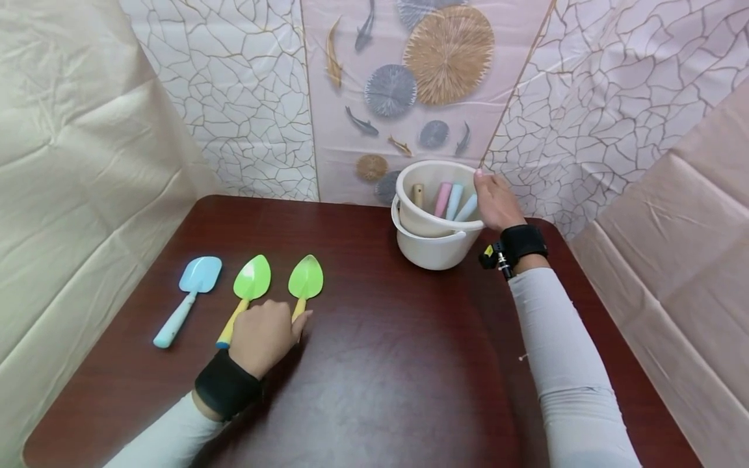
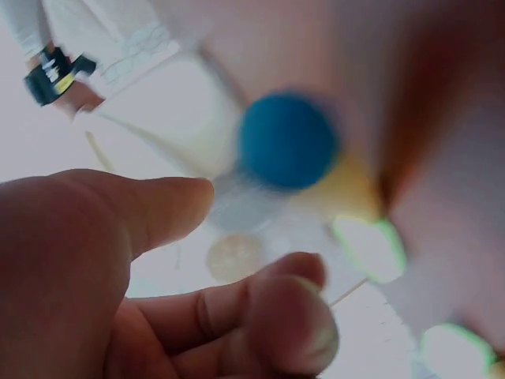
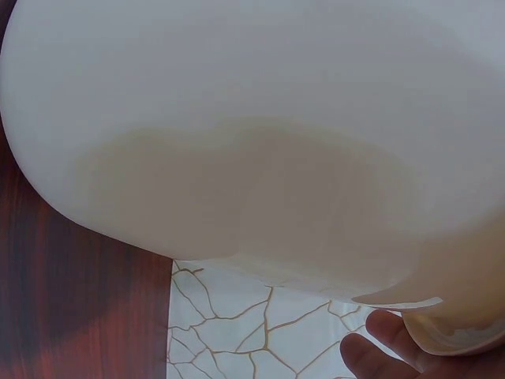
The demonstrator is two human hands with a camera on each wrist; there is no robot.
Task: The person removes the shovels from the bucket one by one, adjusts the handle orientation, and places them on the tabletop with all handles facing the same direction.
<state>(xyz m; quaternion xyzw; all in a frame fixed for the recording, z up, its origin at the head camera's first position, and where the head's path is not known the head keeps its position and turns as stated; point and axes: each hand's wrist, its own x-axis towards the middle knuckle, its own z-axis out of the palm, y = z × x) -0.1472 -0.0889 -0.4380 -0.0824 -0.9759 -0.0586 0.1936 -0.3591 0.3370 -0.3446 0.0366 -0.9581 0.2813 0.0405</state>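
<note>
My left hand [image 1: 263, 335] hovers over the handle of the right-hand green trowel [image 1: 306, 278], its thumb and fingers apart. In the left wrist view, the blue handle end [image 2: 288, 142] lies just beyond the fingertips, not between them. Beside it are another green trowel [image 1: 253, 278] with a yellow handle and a light blue shovel [image 1: 201, 275]. My right hand [image 1: 499, 201] grips the rim of the upper white bucket [image 1: 418, 221], which sits tilted inside a lower white bucket [image 1: 430, 252]. Beige, pink and light blue handles stick up inside the upper bucket; their lower ends are hidden.
The dark reddish-brown table [image 1: 374, 364] has rounded corners. Patterned cloth [image 1: 246, 97] hangs along its back edge, close behind the buckets. Cream cloth [image 1: 76, 195] borders the left side and pinkish cloth [image 1: 673, 247] the right.
</note>
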